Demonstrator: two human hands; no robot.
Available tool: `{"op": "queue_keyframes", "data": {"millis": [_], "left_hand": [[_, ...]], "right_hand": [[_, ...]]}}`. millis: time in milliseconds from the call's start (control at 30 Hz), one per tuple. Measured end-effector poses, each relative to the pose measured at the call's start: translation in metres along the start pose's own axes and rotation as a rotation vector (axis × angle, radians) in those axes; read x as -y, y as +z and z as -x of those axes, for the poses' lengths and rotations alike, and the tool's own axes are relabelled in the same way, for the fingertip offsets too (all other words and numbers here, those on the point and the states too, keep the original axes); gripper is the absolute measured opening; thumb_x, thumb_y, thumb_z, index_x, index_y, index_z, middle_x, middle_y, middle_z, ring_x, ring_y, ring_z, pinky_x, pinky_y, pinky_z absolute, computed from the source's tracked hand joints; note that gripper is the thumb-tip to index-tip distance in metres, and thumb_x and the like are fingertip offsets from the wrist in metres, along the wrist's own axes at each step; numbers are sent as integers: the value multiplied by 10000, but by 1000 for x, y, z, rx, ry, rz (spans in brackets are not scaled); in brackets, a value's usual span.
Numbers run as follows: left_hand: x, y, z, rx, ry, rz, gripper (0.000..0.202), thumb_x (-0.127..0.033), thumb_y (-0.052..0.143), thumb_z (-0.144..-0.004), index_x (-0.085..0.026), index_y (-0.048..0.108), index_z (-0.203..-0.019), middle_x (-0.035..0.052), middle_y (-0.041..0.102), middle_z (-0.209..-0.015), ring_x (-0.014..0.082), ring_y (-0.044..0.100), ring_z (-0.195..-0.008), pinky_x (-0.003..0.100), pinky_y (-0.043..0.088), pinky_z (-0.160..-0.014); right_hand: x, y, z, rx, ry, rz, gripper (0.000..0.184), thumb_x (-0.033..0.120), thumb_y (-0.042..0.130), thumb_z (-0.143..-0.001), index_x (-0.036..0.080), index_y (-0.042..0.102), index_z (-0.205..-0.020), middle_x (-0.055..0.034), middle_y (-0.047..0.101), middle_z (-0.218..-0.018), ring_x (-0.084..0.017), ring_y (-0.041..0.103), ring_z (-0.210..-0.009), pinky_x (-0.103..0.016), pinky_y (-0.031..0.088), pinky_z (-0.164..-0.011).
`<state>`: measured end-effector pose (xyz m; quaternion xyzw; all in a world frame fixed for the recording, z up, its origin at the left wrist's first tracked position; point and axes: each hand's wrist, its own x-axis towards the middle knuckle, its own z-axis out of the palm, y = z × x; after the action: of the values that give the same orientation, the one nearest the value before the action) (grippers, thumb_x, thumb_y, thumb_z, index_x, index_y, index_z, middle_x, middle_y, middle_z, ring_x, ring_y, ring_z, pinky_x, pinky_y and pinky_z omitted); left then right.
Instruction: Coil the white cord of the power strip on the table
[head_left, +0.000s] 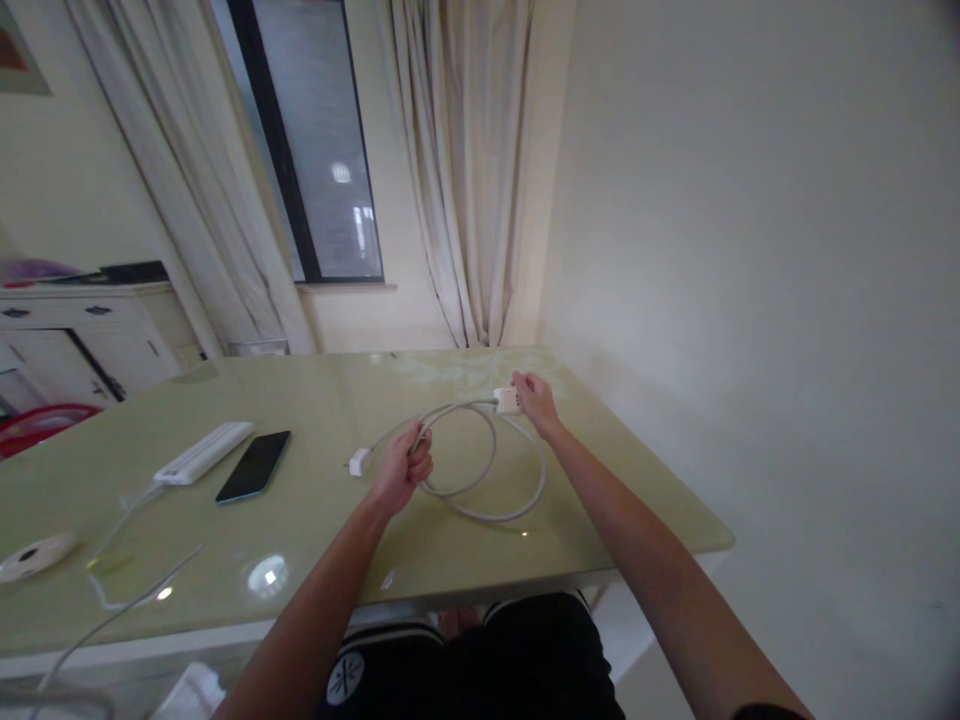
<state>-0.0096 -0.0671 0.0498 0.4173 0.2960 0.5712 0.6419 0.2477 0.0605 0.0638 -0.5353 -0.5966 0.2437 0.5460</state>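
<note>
A white extension cord (495, 518) hangs in two loose loops just over the table, pinched near its left side by my left hand (403, 468). Its white plug (360, 462), with a metal prong pointing left, is a little left of that hand. At the far side of the loops, my right hand (535, 402) is closed on the right edge of the cord's white socket block (506, 400). Some socket holes show beside the fingers. Part of the cord is hidden behind my left hand.
On the pale green glossy table (322, 560), a dark-screened phone (253, 466) lies left beside a white power strip (204, 454). A white oval object (36, 556) and a loose grey cable (127, 612) lie further left. A wall (765, 300) borders the right side.
</note>
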Motion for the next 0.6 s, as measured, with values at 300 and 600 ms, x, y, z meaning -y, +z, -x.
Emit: {"op": "queue_keyframes", "data": {"millis": [300,600], "left_hand": [[-99,54,-16,-50,25,-285,536,-526,678,-857,-231,298,-622,-120,197,-524,34,132,-385,166,121,-345],[-159,94,-8,59,-33,-499,539,-526,709,-843,-216,364,-568,-96,213,-518,32,127,-390,175,61,-347]], "right_hand": [[57,-16,30,653,-199,-146,776,789,270,-937,137,688,-899,-86,704,-867,-189,667,-817,-328,520,-787],[160,-6,48,316,-746,49,252,374,574,-972,200,587,-1154,-99,646,-1101,-224,604,-1038,-389,477,-944]]}}
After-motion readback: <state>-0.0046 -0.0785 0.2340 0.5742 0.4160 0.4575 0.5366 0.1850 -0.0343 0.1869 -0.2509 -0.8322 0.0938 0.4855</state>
